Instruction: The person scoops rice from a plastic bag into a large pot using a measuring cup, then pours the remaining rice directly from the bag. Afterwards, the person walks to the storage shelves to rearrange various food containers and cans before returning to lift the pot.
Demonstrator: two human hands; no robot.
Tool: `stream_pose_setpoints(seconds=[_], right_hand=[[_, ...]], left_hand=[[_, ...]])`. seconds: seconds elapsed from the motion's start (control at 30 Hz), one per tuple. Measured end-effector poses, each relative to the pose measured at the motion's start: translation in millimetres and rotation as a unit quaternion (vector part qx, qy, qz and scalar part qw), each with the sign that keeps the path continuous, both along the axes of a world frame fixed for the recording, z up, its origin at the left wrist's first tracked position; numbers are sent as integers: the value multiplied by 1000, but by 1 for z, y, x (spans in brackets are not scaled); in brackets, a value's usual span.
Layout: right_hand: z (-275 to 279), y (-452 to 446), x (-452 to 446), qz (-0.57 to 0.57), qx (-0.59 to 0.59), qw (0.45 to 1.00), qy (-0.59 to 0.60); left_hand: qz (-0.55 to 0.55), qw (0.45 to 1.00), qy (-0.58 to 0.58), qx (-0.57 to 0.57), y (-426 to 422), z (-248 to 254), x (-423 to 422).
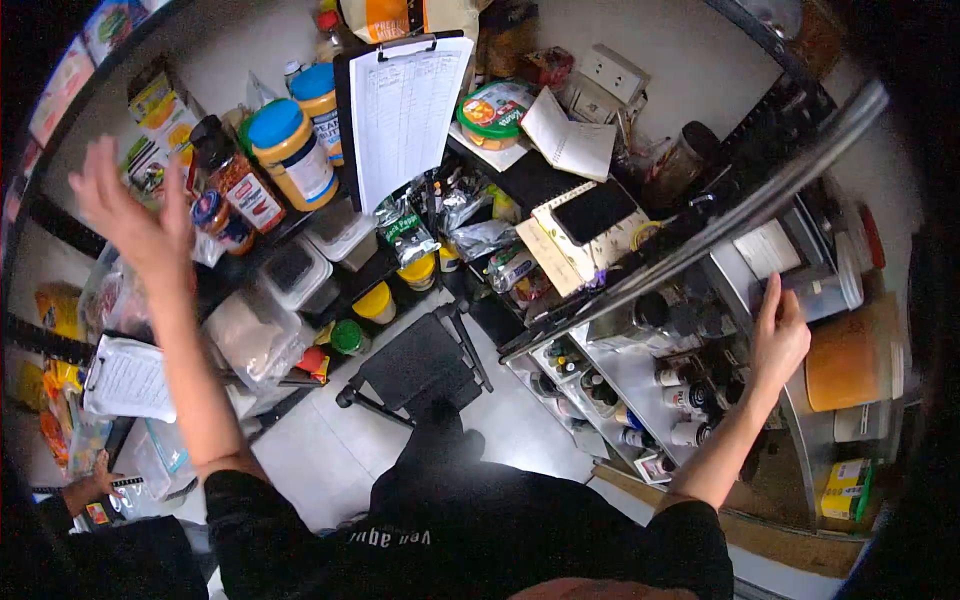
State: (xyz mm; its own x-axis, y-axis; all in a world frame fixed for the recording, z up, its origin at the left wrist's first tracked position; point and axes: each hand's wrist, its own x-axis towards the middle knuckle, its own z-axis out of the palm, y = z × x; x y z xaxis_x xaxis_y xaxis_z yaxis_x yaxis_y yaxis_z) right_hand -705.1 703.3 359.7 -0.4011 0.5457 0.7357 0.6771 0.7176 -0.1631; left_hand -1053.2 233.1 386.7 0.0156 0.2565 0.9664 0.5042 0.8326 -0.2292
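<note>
My left hand (138,215) is raised at the left with its fingers spread, holding nothing. It is in front of packets and beside a dark-capped spice jar (245,185) and a blue-lidded peanut butter jar (293,158) on the upper shelf. On the right, my right hand (780,338) is held up with the index finger stretched out and the other fingers curled. Its fingertip is near a white label (768,248) on a container by the right shelves. Whether the fingertip touches anything cannot be made out.
A clipboard (410,115) stands at the top middle. A black phone (593,212) lies on a notebook. A black step stool (418,365) is on the floor. A curved metal edge (700,235) crosses the right side. Another person's hand (92,487) is at the lower left.
</note>
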Motion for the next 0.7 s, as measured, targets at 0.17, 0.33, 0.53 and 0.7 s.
stream_pose_setpoints(seconds=[0.17,0.33,0.53,0.7], right_hand=[[-4,12,2,-4,9,1000,-21],[-5,10,0,-40,-18,999,-30],[-10,11,1,-38,89,994,-43],[-2,4,2,-30,46,998,26]], left_hand=[[64,996,46,-30,8,86,-67],[135,990,-3,-42,10,91,-116],[192,980,-54,14,12,90,-117],[67,992,-101,46,0,92,-115]])
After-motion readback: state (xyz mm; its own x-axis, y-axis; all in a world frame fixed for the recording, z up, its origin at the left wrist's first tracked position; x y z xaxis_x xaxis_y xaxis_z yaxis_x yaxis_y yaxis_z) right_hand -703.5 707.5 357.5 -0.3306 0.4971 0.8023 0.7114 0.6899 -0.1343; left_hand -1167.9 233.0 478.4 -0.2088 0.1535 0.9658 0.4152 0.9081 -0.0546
